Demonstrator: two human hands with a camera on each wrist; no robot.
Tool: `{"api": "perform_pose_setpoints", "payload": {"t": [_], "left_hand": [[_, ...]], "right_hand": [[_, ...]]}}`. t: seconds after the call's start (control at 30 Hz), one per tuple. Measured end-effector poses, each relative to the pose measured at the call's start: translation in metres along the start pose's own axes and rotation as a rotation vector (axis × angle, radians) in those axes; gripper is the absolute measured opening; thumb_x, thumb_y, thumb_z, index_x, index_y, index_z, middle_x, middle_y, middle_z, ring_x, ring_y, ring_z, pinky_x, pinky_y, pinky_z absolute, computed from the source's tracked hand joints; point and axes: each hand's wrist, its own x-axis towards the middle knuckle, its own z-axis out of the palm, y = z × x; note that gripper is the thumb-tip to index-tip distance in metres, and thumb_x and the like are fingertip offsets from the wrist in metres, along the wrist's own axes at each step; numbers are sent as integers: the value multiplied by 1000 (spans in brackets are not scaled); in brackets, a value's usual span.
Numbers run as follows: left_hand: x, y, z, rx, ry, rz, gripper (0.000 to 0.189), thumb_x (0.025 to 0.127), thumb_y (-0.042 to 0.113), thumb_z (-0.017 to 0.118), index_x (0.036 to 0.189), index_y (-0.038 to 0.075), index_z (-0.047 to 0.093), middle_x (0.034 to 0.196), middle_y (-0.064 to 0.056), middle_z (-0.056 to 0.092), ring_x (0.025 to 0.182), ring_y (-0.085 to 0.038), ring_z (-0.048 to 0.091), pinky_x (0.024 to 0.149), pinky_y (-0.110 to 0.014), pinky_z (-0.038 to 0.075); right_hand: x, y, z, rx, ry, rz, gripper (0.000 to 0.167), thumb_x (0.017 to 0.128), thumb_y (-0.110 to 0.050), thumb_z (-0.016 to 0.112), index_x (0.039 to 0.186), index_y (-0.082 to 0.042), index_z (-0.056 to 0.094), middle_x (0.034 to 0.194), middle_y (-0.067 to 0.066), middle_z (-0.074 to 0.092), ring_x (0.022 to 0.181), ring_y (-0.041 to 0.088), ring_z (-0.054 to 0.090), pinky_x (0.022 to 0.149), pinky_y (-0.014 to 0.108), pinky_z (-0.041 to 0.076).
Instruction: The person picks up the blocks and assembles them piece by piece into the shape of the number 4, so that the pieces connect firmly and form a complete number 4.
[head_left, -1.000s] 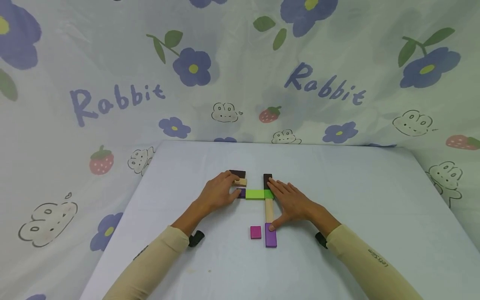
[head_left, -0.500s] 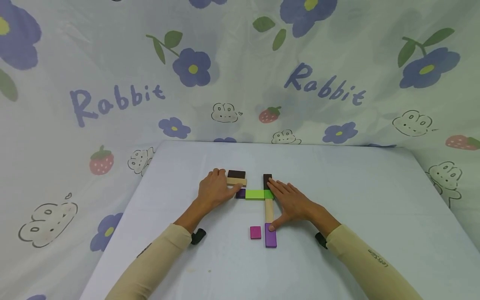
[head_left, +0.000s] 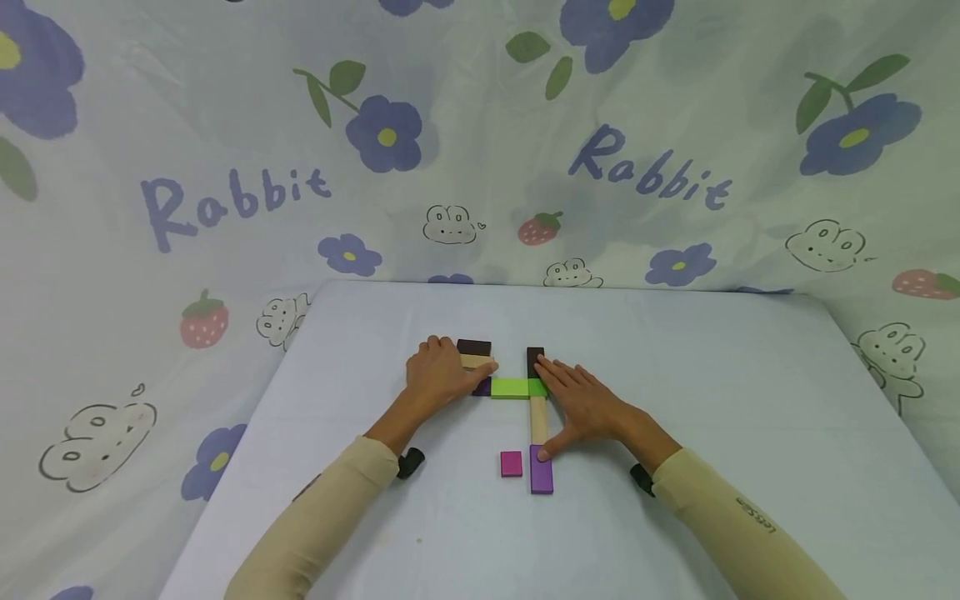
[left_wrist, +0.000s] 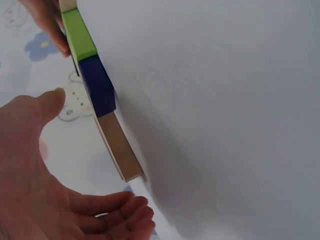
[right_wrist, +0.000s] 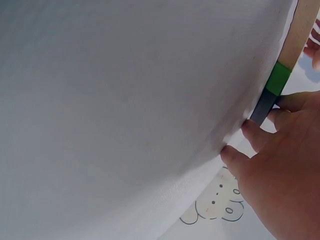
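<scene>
My left hand (head_left: pixel 438 375) is beside a black block (head_left: pixel 474 347) and a natural wood block (head_left: pixel 474 361) lying against it. In the head view its thumb crosses the wood block's right end; contact cannot be told. The left wrist view shows that hand's thumb and fingers spread apart, with nothing gripped. A dark purple block (head_left: pixel 483 387), partly hidden by the thumb, adjoins a lime green block (head_left: pixel 510 389). My right hand (head_left: pixel 585 404) lies along the upright row: fingertips at a black block (head_left: pixel 535 357) and green block (head_left: pixel 537 388), thumb on a purple block (head_left: pixel 542 479).
A wood block (head_left: pixel 538 421) forms the middle of the upright row. The magenta square block (head_left: pixel 512 464) lies left of the purple one. All rest on a white-covered table (head_left: pixel 712 375), with a patterned curtain (head_left: pixel 480 150) behind.
My left hand's fingers have drawn back left off the wood block, uncovering more of both blocks. Its thumb has since shifted right, over the wood block's end. My right hand stays still.
</scene>
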Motion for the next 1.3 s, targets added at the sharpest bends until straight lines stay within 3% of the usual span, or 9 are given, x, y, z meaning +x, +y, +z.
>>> {"api": "perform_pose_setpoints", "payload": {"t": [0.23,0.53,1.3], "left_hand": [[7,4,4,50,-34,-37,114,82,86,48,131,-17,52,122,-30,57,109,-39,59,82,-47,54],[11,6,10,46,-32,-52,110,82,82,53,129,-17,53,117,-30,58,106,-39,60,83,-48,55],[11,2,6,-61,-33,-55,93,87,65,62,128,-17,50,110,-26,59,101,-37,61,83,-46,55]], "right_hand": [[1,0,-1,10,9,-13,144,60,-82,77,163,-6,12,170,9,9,154,35,13,121,56,11],[1,-1,-1,5,0,-3,143,60,-82,77,163,-7,12,170,9,9,154,35,13,121,56,11],[0,1,2,13,1,-2,143,59,-83,76,163,-8,13,170,9,9,154,34,12,122,55,10]]}}
